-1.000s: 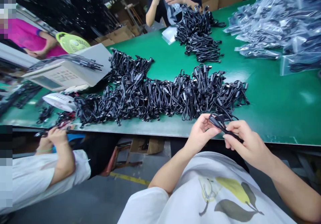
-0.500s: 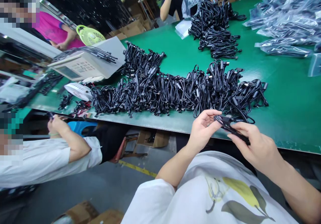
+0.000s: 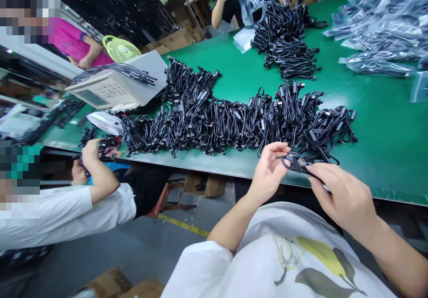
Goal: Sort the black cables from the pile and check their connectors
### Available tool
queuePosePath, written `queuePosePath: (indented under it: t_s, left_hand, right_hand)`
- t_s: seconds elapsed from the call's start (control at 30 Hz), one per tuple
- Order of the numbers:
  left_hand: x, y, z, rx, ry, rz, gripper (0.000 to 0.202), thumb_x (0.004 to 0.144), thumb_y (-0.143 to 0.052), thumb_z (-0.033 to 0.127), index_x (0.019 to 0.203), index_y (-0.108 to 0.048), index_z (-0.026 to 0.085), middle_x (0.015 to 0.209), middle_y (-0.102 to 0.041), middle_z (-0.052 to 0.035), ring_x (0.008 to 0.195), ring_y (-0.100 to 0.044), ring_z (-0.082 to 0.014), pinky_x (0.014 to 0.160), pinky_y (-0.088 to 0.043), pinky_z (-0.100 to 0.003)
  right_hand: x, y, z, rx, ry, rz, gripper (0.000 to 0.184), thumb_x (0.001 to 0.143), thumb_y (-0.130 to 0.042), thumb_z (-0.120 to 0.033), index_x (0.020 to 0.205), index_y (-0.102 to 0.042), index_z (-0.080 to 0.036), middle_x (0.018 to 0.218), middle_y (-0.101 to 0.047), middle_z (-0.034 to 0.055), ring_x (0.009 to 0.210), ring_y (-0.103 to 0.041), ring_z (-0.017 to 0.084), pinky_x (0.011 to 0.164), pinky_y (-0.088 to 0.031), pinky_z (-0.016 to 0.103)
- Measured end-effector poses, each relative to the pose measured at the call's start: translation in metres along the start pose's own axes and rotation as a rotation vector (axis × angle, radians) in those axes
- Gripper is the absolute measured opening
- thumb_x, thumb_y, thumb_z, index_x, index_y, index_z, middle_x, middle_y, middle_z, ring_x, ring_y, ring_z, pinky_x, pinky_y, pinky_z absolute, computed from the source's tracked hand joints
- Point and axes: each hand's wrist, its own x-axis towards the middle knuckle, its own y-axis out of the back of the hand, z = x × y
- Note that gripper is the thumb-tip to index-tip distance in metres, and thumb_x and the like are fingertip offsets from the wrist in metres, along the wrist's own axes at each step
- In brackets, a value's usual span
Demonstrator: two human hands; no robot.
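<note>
My right hand (image 3: 341, 193) grips a short black cable (image 3: 296, 162) just above the near edge of the green table (image 3: 377, 124). My left hand (image 3: 269, 171) pinches the cable's looped end with thumb and fingers. Right behind both hands lies a long heap of coiled black cables (image 3: 234, 120), stretching left across the table. The part of the cable inside my right palm is hidden.
A second cable pile (image 3: 287, 39) sits at the far side, where a person holds a clear bag (image 3: 249, 2). Bagged cables (image 3: 384, 30) fill the far right. A beige tester box (image 3: 113, 86) and green fan (image 3: 120, 48) stand left. A co-worker's hand (image 3: 90, 151) reaches the table's left edge.
My hands turned the cable so its loop now sits between my left fingers. The co-worker on the left raised a hand to the table edge. The view shifted slightly.
</note>
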Motion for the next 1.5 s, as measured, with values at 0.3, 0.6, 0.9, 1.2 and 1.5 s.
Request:
queuePosePath:
  t_s: [0.3, 0.6, 0.9, 1.2, 1.5]
  left_hand:
    - [-0.010, 0.005, -0.002, -0.103, 0.037, -0.096, 0.070, 0.080, -0.078, 0.063, 0.131, -0.055, 0.020, 0.096, -0.065, -0.0044, 0.084, -0.064, -0.0164, 0.086, -0.056, -0.032]
    - [-0.009, 0.006, 0.005, -0.062, 0.132, -0.120, 0.064, 0.087, -0.076, 0.053, 0.140, -0.057, 0.023, 0.108, -0.065, -0.0077, 0.097, -0.063, -0.0190, 0.096, -0.054, -0.036]
    - [-0.009, 0.007, 0.004, -0.056, 0.136, -0.120, 0.065, 0.086, -0.076, 0.054, 0.140, -0.057, 0.022, 0.109, -0.065, -0.0081, 0.096, -0.062, -0.0187, 0.095, -0.054, -0.036]
    - [-0.009, 0.005, 0.003, -0.076, 0.128, -0.125, 0.063, 0.087, -0.077, 0.052, 0.140, -0.058, 0.023, 0.108, -0.066, -0.0076, 0.096, -0.063, -0.0183, 0.095, -0.055, -0.034]
    - [-0.010, 0.009, 0.007, 0.077, 0.098, -0.266, 0.060, 0.092, -0.069, 0.053, 0.141, -0.058, 0.020, 0.107, -0.067, -0.0087, 0.094, -0.063, -0.0192, 0.092, -0.055, -0.034]
  right_hand:
    - [-0.003, -0.002, 0.006, -0.259, 0.137, 0.051, 0.044, 0.088, -0.075, -0.004, 0.126, -0.065, -0.024, 0.112, -0.078, 0.0093, 0.087, -0.073, 0.022, 0.073, -0.051, 0.035]
    - [-0.006, -0.005, 0.006, -0.242, 0.086, 0.041, 0.046, 0.090, -0.074, -0.008, 0.130, -0.064, -0.029, 0.113, -0.079, 0.0072, 0.086, -0.075, 0.023, 0.073, -0.051, 0.035]
    - [-0.004, -0.007, 0.006, -0.226, 0.094, 0.043, 0.048, 0.087, -0.075, -0.005, 0.130, -0.064, -0.025, 0.111, -0.079, 0.0085, 0.085, -0.075, 0.023, 0.074, -0.052, 0.036]
    - [-0.008, -0.008, 0.006, -0.203, 0.068, 0.032, 0.048, 0.088, -0.074, -0.006, 0.131, -0.062, -0.026, 0.112, -0.079, 0.0081, 0.083, -0.075, 0.024, 0.073, -0.054, 0.036]
    - [0.009, -0.003, 0.008, 1.025, -0.596, -0.483, 0.039, 0.102, -0.062, -0.044, 0.133, -0.052, -0.023, 0.096, -0.079, 0.0071, 0.085, -0.078, 0.024, 0.076, -0.064, 0.036]
